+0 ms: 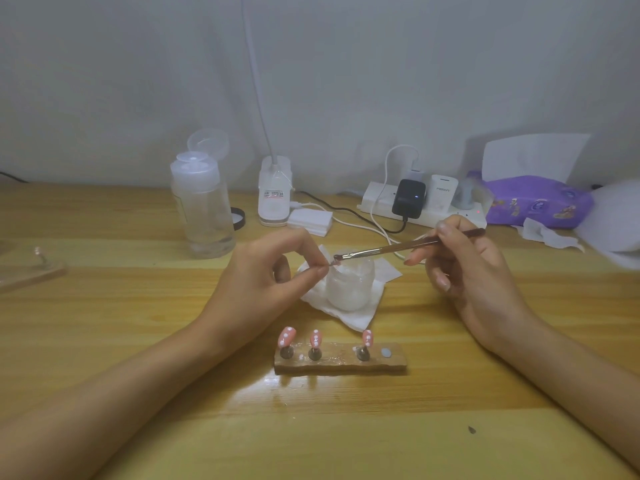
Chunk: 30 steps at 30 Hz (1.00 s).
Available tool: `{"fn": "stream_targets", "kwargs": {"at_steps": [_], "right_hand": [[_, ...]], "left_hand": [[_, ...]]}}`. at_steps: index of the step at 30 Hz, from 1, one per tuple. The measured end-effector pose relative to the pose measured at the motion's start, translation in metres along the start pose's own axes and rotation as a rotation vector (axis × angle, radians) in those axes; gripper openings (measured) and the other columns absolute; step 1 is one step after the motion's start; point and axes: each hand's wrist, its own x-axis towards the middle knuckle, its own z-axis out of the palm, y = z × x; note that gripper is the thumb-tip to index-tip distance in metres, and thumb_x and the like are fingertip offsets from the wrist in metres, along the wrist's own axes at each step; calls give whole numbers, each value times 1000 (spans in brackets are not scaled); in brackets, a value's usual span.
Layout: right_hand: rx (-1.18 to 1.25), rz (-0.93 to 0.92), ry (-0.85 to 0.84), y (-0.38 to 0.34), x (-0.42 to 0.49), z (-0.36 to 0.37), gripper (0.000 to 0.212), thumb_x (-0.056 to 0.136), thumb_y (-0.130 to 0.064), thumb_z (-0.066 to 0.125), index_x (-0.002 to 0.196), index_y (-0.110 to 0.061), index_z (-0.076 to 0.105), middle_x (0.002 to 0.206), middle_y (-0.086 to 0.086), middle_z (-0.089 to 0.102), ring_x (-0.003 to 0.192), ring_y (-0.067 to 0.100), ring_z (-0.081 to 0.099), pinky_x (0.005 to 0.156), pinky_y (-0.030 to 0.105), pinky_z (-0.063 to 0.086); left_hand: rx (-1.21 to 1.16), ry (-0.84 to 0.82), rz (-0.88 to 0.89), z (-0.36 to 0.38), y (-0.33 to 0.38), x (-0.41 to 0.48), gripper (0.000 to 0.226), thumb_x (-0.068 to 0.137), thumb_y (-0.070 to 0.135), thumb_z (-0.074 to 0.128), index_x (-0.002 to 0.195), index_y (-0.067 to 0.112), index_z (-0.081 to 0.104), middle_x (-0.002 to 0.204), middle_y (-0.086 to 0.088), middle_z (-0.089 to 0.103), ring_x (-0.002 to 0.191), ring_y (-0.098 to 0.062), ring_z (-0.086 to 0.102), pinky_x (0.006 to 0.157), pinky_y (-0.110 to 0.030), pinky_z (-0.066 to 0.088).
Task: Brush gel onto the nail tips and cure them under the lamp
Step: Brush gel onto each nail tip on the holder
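My left hand [273, 268] pinches a small nail tip [333, 263] between thumb and forefinger, just above a clear gel jar [349, 289]. My right hand [467, 268] grips a thin brown brush [398, 247], and its bristles touch the held tip. Nearer to me a wooden holder [341, 362] carries three pink nail tips [316, 338] with white dots, upright on small stands. One stand spot at its right end shows a bare grey pad. A white lamp [274, 195] with a bent neck stands at the back.
The jar sits on a white tissue [349, 315] on the wooden table [138, 341]. A clear pump bottle [202, 202] stands back left. A power strip [415, 202] with chargers, cables, a white pad stack [310, 220] and a purple tissue pack [536, 202] line the back.
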Motion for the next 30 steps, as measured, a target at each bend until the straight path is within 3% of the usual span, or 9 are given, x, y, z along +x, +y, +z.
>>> {"fn": "stream_targets", "kwargs": {"at_steps": [5,9,13,17,21,25,30], "right_hand": [[1,11,36,1,0,0,21,101,-26,50,82,-18,52,74,10,73,41,9,39,41,15,29],[-14,-9,-8,-1,-2,2,22,96,-35,55,77,-24,54,76,11,73,42,10,41,42,18,26],[-9,6,43,0,-1,0,21,101,-26,49,81,-17,52,73,10,73,41,10,40,40,15,29],[-9,-13,-1,-2,-3,2,21,97,-32,53,81,-18,51,73,10,73,41,10,42,38,15,29],[-24,3,44,-1,-2,2,22,102,-22,47,81,-16,50,70,9,72,40,9,40,37,14,27],[-28,-29,0,-3,-3,4,20,94,-30,52,81,-16,49,71,9,73,40,10,43,37,14,28],[-12,-21,45,-2,-2,2,22,101,-23,48,80,-17,49,70,9,72,40,9,43,37,14,29]], "left_hand": [[-29,-8,-31,-1,1,0,14,87,12,75,79,21,66,82,21,65,46,-10,40,51,-12,33],[-44,-6,-38,-1,1,0,15,87,11,75,78,21,67,82,20,66,46,-6,40,51,-11,34],[-36,-6,-29,-2,2,0,15,87,13,75,78,22,67,80,22,66,45,-6,40,49,-11,33],[-47,-9,-26,-2,3,-1,14,87,14,75,79,21,67,76,24,64,45,-5,40,49,-9,32],[-57,-13,-31,-2,3,0,16,87,15,76,77,25,67,73,25,64,45,-3,39,49,-7,31],[-67,-13,-41,-3,3,0,16,86,16,76,77,25,67,68,27,62,44,-2,39,49,-6,30],[-95,-17,-50,-2,3,0,12,85,22,76,76,26,68,71,23,65,45,-2,39,48,-7,30]]}}
